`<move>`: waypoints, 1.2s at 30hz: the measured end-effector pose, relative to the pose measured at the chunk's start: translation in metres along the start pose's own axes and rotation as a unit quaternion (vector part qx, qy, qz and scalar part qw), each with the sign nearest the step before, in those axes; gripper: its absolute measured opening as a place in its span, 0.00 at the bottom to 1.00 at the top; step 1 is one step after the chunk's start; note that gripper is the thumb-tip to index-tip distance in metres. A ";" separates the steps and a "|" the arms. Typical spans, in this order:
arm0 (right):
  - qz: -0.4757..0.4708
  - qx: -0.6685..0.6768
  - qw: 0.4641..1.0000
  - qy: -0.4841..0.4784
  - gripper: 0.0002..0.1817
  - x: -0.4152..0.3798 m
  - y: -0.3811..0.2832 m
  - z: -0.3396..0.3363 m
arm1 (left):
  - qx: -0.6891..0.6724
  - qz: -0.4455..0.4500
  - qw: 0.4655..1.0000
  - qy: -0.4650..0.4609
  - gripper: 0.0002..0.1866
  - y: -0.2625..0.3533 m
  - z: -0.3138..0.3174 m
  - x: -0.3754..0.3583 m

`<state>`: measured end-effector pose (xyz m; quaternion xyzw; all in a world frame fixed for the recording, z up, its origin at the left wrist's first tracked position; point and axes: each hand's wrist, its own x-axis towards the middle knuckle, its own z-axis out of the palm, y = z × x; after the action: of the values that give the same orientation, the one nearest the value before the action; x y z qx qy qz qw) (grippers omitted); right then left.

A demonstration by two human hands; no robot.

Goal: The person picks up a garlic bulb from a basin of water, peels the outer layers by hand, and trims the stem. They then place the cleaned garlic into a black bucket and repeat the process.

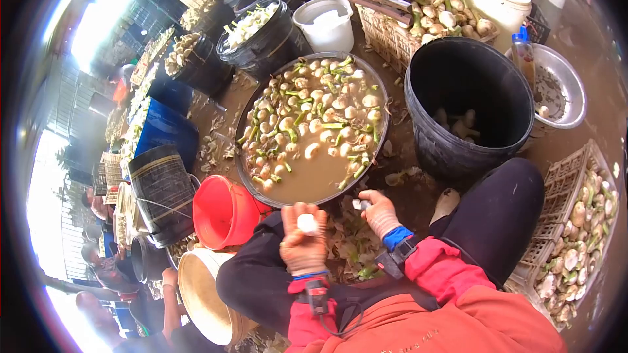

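My left hand (304, 238), in an orange-stained glove, holds a small round white bulb (307, 223) against its fingers. To its right, my right hand (379, 212) is closed on a small tool (360, 204) whose light end sticks out toward the left; its exact shape is too small to tell. Both hands are above my lap, just below the near rim of a wide round basin (243, 183). Muddy water fills the basin, with many pale bulbs with green stems (317, 114) floating in it.
A black bucket (418, 131) with a few bulbs inside stands at the right. A red bucket (222, 212) and cream bucket (206, 294) are at the left. Crates of bulbs (556, 202) lie right and behind. Peelings cover the ground. Other people (111, 274) sit at the far left.
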<state>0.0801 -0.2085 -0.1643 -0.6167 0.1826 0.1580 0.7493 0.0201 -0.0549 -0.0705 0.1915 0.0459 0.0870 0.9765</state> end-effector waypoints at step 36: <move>0.025 0.225 0.952 -0.209 0.20 -0.018 -0.023 0.005 | 0.150 -0.193 0.967 0.076 0.21 -0.012 -0.011 0.016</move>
<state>0.0752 -0.2082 -0.1351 -0.3811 0.0682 0.2564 0.8857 0.0360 -0.0587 -0.0856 0.3160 0.1690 -0.0971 0.9285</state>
